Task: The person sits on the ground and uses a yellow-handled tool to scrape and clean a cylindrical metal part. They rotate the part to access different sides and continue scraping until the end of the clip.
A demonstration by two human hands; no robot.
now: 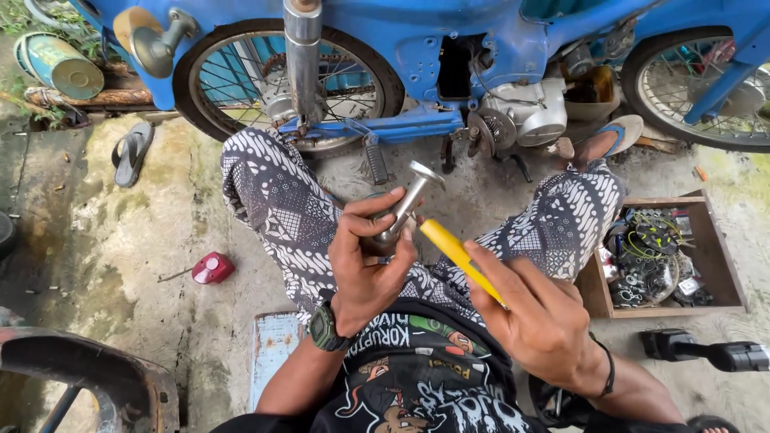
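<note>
From the head camera, the left hand [365, 261] is closed around a metal shaft with a flared end [403, 210], holding it tilted up and to the right above the person's lap. The right hand [539, 314] grips a yellow tool handle [459, 255], whose tip lies just beside the shaft's lower end. Beyond the knees stands a blue motorcycle [449, 56]. A wooden box of parts [706, 240] sits to the right, and a small red cap [212, 268] lies on the concrete to the left.
</note>
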